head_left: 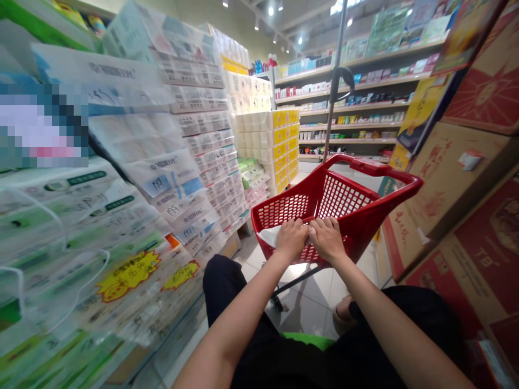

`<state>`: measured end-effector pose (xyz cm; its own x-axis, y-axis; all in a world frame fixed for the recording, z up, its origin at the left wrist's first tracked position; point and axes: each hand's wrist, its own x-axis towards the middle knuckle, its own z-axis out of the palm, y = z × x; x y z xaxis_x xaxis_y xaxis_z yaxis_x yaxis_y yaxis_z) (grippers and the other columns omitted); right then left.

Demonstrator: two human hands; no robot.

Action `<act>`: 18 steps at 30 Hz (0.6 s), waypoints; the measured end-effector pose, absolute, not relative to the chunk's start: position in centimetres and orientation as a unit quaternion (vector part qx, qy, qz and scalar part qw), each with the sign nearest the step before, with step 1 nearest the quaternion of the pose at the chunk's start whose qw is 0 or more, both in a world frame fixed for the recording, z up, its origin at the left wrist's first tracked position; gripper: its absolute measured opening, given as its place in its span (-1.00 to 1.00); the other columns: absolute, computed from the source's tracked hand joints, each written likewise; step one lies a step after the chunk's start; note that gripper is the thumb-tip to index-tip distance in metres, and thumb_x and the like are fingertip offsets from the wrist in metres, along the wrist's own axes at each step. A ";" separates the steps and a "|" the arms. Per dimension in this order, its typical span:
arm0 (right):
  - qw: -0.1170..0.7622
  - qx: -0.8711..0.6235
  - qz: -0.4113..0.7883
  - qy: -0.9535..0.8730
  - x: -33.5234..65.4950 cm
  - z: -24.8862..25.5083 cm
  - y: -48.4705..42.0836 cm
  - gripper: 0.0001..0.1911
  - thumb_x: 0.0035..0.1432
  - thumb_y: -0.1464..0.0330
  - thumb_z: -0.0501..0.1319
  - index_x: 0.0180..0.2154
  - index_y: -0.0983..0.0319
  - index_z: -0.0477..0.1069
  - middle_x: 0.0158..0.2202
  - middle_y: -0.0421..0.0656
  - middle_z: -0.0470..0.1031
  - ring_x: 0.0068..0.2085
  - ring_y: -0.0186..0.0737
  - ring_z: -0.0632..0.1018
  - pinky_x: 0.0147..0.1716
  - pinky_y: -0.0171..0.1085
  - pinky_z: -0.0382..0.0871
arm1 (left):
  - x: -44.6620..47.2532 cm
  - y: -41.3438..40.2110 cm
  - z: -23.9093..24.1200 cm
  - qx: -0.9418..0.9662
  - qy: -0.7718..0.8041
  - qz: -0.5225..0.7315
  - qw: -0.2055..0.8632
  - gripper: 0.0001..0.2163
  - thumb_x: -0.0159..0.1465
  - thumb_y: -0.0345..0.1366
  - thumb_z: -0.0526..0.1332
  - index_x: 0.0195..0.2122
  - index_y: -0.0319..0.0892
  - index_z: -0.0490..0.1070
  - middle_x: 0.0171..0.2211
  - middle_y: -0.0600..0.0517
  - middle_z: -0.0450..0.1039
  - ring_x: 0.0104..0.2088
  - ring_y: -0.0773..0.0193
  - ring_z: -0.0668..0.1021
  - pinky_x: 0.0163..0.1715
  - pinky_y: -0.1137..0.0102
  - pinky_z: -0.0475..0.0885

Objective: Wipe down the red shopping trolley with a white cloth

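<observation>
Both of my hands meet at the near rim of a red plastic shopping cart (pixel 365 229) with mesh sides. My left hand (pixel 291 239) has its fingers curled over a thin white cloth or tissue (pixel 268 235); which of these it is, I cannot tell. The white piece spreads out to the left against the cart's side. My right hand (pixel 326 237) is closed right beside it, thumb near the left hand, where a bit of the same white material shows between them. The fingers hide most of the rim beneath.
Stacked packs of tissue paper (pixel 203 135) rise on the left, some with yellow price signs (pixel 128 274). Cardboard cartons (pixel 450 178) are piled close on the right. Shelves of small goods (pixel 365 100) line the back, behind a metal pole (pixel 334 81). My legs straddle a green seat (pixel 310 340).
</observation>
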<state>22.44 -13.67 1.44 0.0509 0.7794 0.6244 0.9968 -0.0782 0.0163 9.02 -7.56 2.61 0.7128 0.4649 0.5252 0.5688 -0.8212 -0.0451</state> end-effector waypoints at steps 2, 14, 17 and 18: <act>0.215 -0.686 -0.247 -0.650 22.7 1.4 -13.7 -0.73 0.28 0.35 -0.11 -0.30 0.17 0.34 -0.28 -0.12 0.39 -0.17 -0.11 0.28 0.03 -0.11 -0.02 | 7.9 -7.4 2.4 -0.920 -0.280 -0.255 0.105 -0.76 0.40 -0.19 -0.02 -0.21 -0.11 0.41 -0.19 -0.05 0.38 -0.17 0.13 0.38 -0.18 0.23 0.24; 0.235 -0.670 -0.232 -0.665 22.6 1.0 -13.2 -0.74 0.25 0.38 -0.10 -0.28 0.16 0.35 -0.26 -0.14 0.43 -0.17 -0.13 0.31 0.01 -0.12 -0.03 | -2.9 -4.4 0.5 -0.929 -0.271 -0.235 0.085 -0.75 0.41 -0.15 -0.03 -0.16 -0.09 0.41 -0.16 -0.01 0.37 -0.18 0.20 0.38 -0.12 0.25 0.27; 0.223 -0.658 -0.220 -0.684 23.0 1.2 -13.0 -0.72 0.27 0.36 -0.11 -0.29 0.15 0.36 -0.28 -0.15 0.43 -0.19 -0.16 0.32 -0.02 -0.13 -0.01 | -2.4 -4.6 0.5 -0.926 -0.282 -0.228 0.103 -0.74 0.41 -0.15 -0.03 -0.24 -0.11 0.40 -0.23 -0.02 0.37 -0.22 0.18 0.37 -0.16 0.25 0.26; 0.217 -0.656 -0.216 -0.690 23.3 1.3 -12.9 -0.71 0.29 0.35 -0.12 -0.30 0.15 0.36 -0.29 -0.16 0.43 -0.20 -0.17 0.32 -0.03 -0.13 -0.01 | -2.2 -4.8 0.6 -0.925 -0.285 -0.227 0.109 -0.74 0.40 -0.15 -0.03 -0.25 -0.12 0.39 -0.24 -0.03 0.37 -0.22 0.18 0.37 -0.17 0.25 0.26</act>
